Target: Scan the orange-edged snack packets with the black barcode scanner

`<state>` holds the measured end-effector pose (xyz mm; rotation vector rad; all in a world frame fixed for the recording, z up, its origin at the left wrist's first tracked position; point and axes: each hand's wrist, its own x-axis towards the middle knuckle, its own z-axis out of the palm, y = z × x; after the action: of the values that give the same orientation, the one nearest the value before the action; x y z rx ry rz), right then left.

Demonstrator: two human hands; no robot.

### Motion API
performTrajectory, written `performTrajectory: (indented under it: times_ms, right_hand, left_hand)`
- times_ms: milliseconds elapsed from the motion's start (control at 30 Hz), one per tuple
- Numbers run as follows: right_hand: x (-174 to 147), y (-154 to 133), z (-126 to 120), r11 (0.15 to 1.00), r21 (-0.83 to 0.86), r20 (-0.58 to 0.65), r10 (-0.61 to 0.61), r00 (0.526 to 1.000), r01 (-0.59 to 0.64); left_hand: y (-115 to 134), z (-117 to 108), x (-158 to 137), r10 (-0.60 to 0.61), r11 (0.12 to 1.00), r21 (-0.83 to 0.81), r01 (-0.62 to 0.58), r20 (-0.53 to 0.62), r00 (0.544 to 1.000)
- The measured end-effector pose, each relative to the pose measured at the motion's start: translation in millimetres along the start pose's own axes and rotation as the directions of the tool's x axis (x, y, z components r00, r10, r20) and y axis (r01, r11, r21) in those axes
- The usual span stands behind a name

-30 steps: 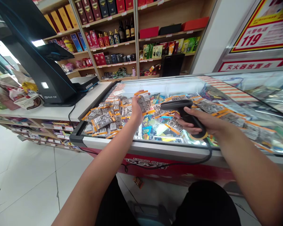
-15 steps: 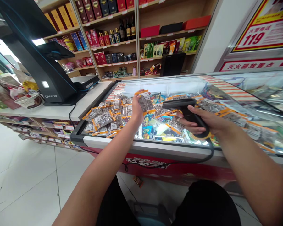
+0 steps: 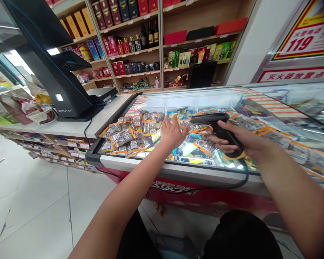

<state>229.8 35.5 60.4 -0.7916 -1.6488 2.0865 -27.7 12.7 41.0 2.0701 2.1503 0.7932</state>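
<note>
Shop shelves behind, glass-topped chest freezer [image 3: 178, 169] up front: right hand [image 3: 241, 138] was wrapped round a rigid, light black corded barcode scanner [image 3: 218, 127] by its handle, left hand [image 3: 174, 133] spread empty over thin, floppy, slippery orange-edged snack packets [image 3: 124, 136], best pinched at an edge.

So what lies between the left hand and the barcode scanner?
In the head view, only snack packets on the glass lie between the left hand and the barcode scanner.

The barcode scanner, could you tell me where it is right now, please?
In the head view, the barcode scanner sits right of centre, gripped in the right hand above the packets on the freezer lid, beside the open left hand.
</note>
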Motion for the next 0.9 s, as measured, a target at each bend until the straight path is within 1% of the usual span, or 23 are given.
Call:
performTrajectory:
  times_ms: [67, 133, 167, 233, 267, 300, 400, 433, 500, 600, 667, 700, 733, 800, 900]
  right_hand:
    - [-0.4, 0.6, 0.0, 0.998, 0.054, -0.053, 0.033, 0.998, -0.03]
    - [-1.1, 0.4, 1.9, 0.994, 0.097, -0.075, 0.055, 0.996, -0.048]
    - [-1.5, -0.1, 3.3, 0.993, 0.105, -0.078, 0.056, 0.995, -0.048]
    - [-2.1, -1.4, 6.5, 0.993, 0.112, -0.097, 0.047, 0.994, -0.036]
    - [-2.4, -2.1, 7.9, 0.993, 0.111, -0.102, 0.048, 0.994, -0.036]
    - [-2.5, -2.8, 9.1, 0.993, 0.107, -0.103, 0.052, 0.993, -0.041]
    - [-3.1, -4.4, 11.1, 0.994, 0.092, -0.081, 0.059, 0.995, -0.051]
    - [-3.5, -4.7, 11.5, 0.995, 0.085, -0.066, 0.06, 0.996, -0.054]
    - [-4.4, -5.4, 12.7, 0.997, 0.066, -0.035, 0.046, 0.998, -0.044]
    - [-5.8, -5.9, 15.3, 0.998, 0.026, 0.02, 0.055, 0.998, -0.056]
    - [-6.4, -5.9, 17.0, 0.997, 0.003, 0.029, 0.073, 0.997, -0.074]
    - [-6.6, -5.8, 17.7, 0.997, -0.007, 0.024, 0.078, 0.997, -0.078]
    - [-6.6, -5.7, 18.1, 0.997, -0.014, 0.015, 0.075, 0.997, -0.074]
    - [-6.4, -5.3, 18.2, 0.998, -0.021, 0.006, 0.058, 0.998, -0.058]
    - [-5.2, -4.4, 17.4, 0.999, -0.022, 0.012, 0.023, 1.0, -0.023]
  left_hand:
    - [-12.3, -11.7, 2.8, -0.031, 0.994, 0.101, 0.039, -0.075, 0.997]
    - [-29.4, -23.6, 6.9, -0.118, 0.974, 0.178, 0.137, -0.113, 0.987]
    - [-37.8, -27.9, 8.8, -0.175, 0.961, 0.198, 0.192, -0.102, 0.979]
    - [-50.6, -31.5, 11.3, -0.233, 0.948, 0.213, 0.237, -0.043, 0.972]
    - [-54.2, -30.8, 12.0, -0.224, 0.952, 0.211, 0.221, -0.009, 0.975]
    - [-55.9, -28.8, 12.4, -0.188, 0.963, 0.202, 0.179, 0.022, 0.982]
    - [-53.6, -19.9, 13.4, -0.023, 0.99, 0.141, 0.01, 0.093, 0.995]
    - [-52.2, -17.5, 14.0, 0.008, 0.993, 0.117, -0.021, 0.106, 0.994]
    - [-51.1, -15.0, 15.8, -0.007, 0.997, 0.071, 0.0, 0.104, 0.995]
    - [-55.0, -16.2, 20.1, -0.131, 0.988, -0.063, 0.137, 0.091, 0.987]
    - [-58.5, -18.2, 23.6, -0.203, 0.95, -0.226, 0.217, 0.083, 0.976]
    - [-59.7, -19.1, 25.4, -0.221, 0.92, -0.317, 0.23, 0.066, 0.973]
    - [-60.2, -19.9, 27.0, -0.228, 0.888, -0.402, 0.224, 0.038, 0.973]
    - [-59.1, -21.2, 29.5, -0.22, 0.826, -0.537, 0.169, -0.032, 0.975]
    - [-54.6, -23.3, 30.6, -0.225, 0.752, -0.65, 0.106, -0.103, 0.969]
